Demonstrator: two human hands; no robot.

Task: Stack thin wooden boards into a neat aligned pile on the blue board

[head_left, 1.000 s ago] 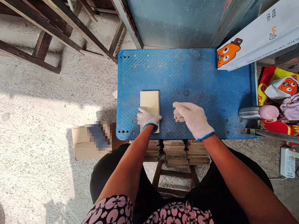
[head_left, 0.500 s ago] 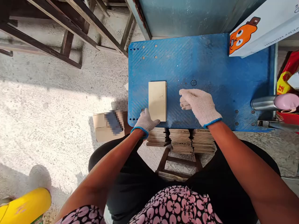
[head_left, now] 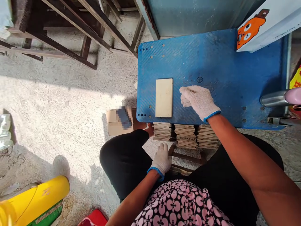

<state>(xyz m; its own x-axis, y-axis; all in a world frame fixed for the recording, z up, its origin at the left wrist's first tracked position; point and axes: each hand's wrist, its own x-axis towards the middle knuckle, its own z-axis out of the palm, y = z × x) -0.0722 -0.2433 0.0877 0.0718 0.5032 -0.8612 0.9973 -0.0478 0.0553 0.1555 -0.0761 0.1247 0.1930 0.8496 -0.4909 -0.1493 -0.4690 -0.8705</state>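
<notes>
A pale rectangular board [head_left: 164, 97] lies flat on the blue platform [head_left: 211, 62], near its front left corner. My right hand [head_left: 197, 99], in a white knit glove, rests on the platform just right of the board with its fingers curled in and nothing visible in them. My left hand [head_left: 162, 159], gloved too, hangs below the platform's front edge between my knees. Its fingers are slightly spread and point up at the stacks of thin wooden boards [head_left: 185, 136] under the platform. It holds nothing.
A white box with an orange cartoon figure [head_left: 263, 26] sits at the platform's back right. A steel flask with a pink cap [head_left: 279, 98] lies at the right edge. A cardboard box [head_left: 118, 121] stands left of the platform. Dark wooden frames [head_left: 77, 28] stand on the concrete floor. A yellow cylinder [head_left: 35, 199] lies at lower left.
My left hand let go of the pale board, left the platform and dropped to the stacks beneath it. The view swung left. My right hand stayed put.
</notes>
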